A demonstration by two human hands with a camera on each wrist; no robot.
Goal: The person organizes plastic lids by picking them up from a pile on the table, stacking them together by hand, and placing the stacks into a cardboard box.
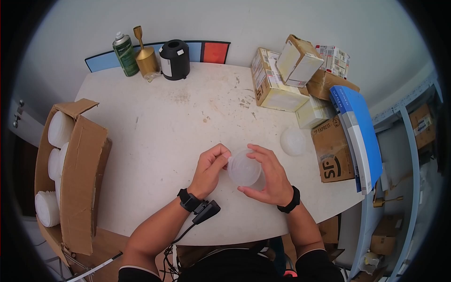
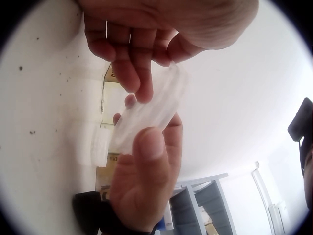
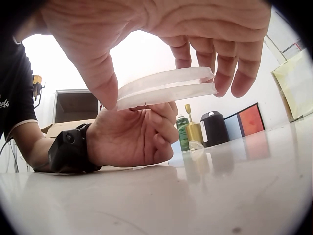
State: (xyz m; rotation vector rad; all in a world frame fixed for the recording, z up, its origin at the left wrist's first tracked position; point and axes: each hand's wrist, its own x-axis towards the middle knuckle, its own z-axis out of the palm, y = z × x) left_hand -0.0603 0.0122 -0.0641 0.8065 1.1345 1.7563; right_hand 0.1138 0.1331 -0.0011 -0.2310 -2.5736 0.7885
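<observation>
Two thin translucent plastic lids [image 3: 166,88], one over the other with a narrow gap, are held above the table [image 1: 164,122]. The right hand [image 1: 271,176] grips them across the rim, thumb on one side and fingers on the other. At their left edge the left hand [image 1: 210,170] pinches the rim between thumb and forefinger, its other fingers curled. In the left wrist view the lids [image 2: 151,110] look tilted between both hands. A translucent round piece [image 1: 293,142] rests on the table to the right of the right hand.
An open cardboard box [image 1: 84,183] with several white round containers stands at the left. At the back are a green spray can [image 1: 125,55], a gold holder [image 1: 147,60] and a black cylinder [image 1: 174,61]. Stacked boxes [image 1: 282,91] and a blue file [image 1: 359,127] stand at the right.
</observation>
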